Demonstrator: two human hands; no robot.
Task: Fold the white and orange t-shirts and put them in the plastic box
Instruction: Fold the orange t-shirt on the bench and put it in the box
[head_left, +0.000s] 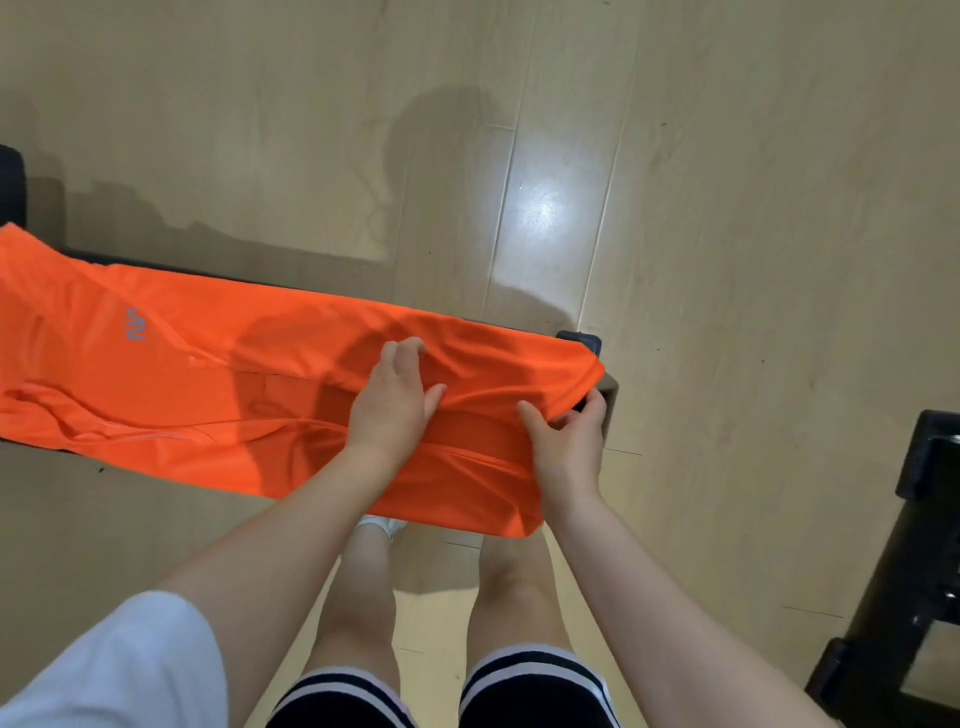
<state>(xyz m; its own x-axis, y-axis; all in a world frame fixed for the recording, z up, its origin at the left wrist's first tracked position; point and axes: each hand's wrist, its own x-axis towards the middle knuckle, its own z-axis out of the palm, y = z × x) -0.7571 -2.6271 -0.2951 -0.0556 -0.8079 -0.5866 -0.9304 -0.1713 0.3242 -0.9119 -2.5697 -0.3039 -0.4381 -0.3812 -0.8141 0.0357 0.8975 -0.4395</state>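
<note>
Orange t-shirt (171, 364) spread lengthwise along a narrow dark bench (609, 387), flat for folding. Left hand (395, 400) pressing down mid-cloth, fingers lightly curled into a fold as anchor. Right hand (569, 436) pinching the hem end, likely to fold leftward. No white shirt or box visible.

Narrow dark bench (608, 387) over pale wood floor (727, 208), orange t-shirt (208, 374) spread along its top
</note>
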